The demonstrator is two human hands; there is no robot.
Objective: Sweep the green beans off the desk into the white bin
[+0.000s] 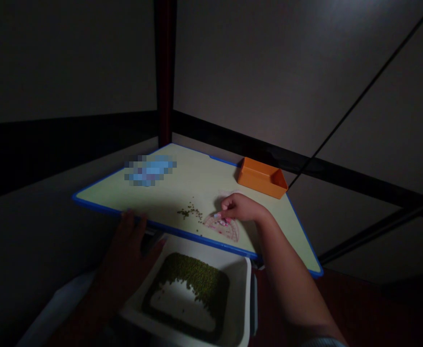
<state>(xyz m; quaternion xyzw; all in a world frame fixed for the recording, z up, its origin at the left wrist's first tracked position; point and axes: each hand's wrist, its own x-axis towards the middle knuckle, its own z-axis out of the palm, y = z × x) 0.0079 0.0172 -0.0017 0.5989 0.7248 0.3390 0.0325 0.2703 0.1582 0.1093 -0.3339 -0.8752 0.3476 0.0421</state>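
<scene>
My right hand [235, 207] is closed, its fingers pinching the upper part of a clear pink half-round protractor [223, 228]. The protractor lies low over the tabletop, curved side toward the right. Just left of it, small green beans [190, 212] are scattered on the pale table [117, 195]. In shadow, my left hand [134, 246] has its fingers apart, the tips at the table's blue front edge and the thumb near the rim of a white tub [245, 284]. Many green beans [200, 274] lie inside the tub, heaped toward its far side, with part of the bottom showing.
An orange rectangular box [262, 178] stands at the table's back right corner. A blurred-out blue item [150, 171] lies at the back left. Walls [287, 82] close in behind the table, with a dark red post [165, 72] at the corner. The room is dim.
</scene>
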